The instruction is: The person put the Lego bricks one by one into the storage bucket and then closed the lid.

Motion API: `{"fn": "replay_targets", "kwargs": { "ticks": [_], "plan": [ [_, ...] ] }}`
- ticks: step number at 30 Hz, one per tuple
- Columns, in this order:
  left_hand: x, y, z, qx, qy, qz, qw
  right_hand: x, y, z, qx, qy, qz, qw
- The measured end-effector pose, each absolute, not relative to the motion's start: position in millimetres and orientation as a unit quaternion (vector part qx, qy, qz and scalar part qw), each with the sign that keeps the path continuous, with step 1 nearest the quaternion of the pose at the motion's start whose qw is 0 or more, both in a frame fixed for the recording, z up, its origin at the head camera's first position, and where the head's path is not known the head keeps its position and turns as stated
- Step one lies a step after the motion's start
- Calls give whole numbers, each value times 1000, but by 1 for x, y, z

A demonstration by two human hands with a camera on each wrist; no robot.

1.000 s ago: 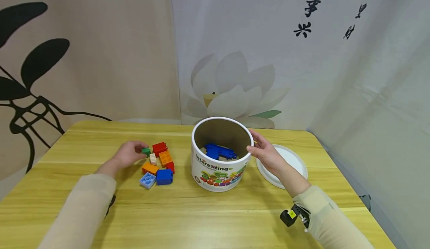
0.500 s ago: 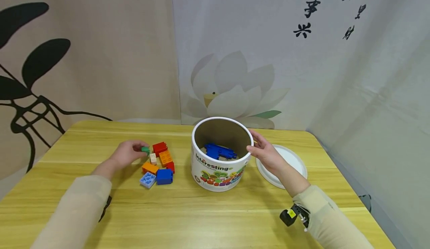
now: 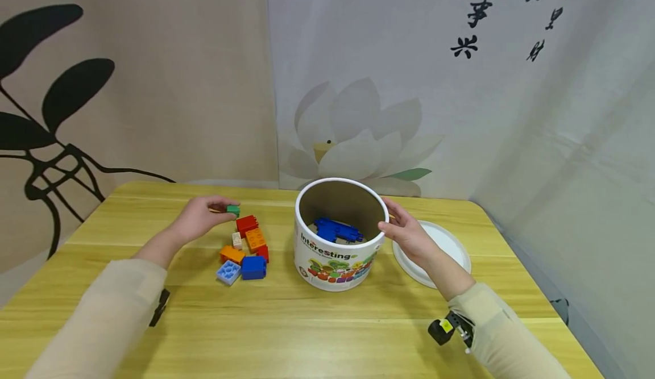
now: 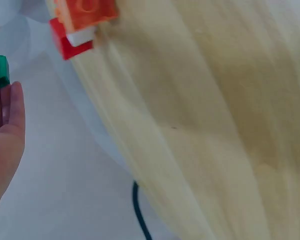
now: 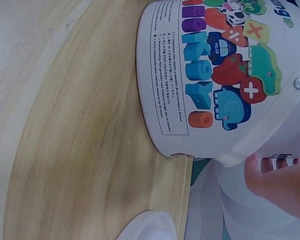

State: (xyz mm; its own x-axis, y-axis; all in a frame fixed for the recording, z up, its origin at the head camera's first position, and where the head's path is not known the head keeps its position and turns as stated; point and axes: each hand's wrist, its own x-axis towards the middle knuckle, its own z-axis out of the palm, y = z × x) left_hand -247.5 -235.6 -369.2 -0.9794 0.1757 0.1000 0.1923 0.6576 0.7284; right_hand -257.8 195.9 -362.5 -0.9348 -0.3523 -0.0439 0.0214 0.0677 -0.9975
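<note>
One white bucket (image 3: 335, 268), blue pieces (image 3: 338, 230) inside, right hand (image 3: 410, 238) at rim

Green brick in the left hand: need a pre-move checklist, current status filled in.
1. Green brick secured: ok, pinched between thumb and fingers of the left hand.
2. White bucket upright, mouth uncovered: ok, with the white lid on the table to its right.
3. Bucket steadied: ok, right hand holds its right side at the rim.
4. Green brick over the bucket mouth: not ok, it is left of the bucket, near the larger red brick.
5. Room inside: cannot tell fully; blue pieces show, but the front wall hides part of the floor.
</note>
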Motion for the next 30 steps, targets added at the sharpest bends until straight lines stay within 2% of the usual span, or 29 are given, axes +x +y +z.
{"fn": "replay_targets", "kwargs": {
  "ticks": [30],
  "plan": [
    [-250,-174,-320,-138,-888,-438,3,-256,195,-360,-116,712,-678,140]
  ]
}}
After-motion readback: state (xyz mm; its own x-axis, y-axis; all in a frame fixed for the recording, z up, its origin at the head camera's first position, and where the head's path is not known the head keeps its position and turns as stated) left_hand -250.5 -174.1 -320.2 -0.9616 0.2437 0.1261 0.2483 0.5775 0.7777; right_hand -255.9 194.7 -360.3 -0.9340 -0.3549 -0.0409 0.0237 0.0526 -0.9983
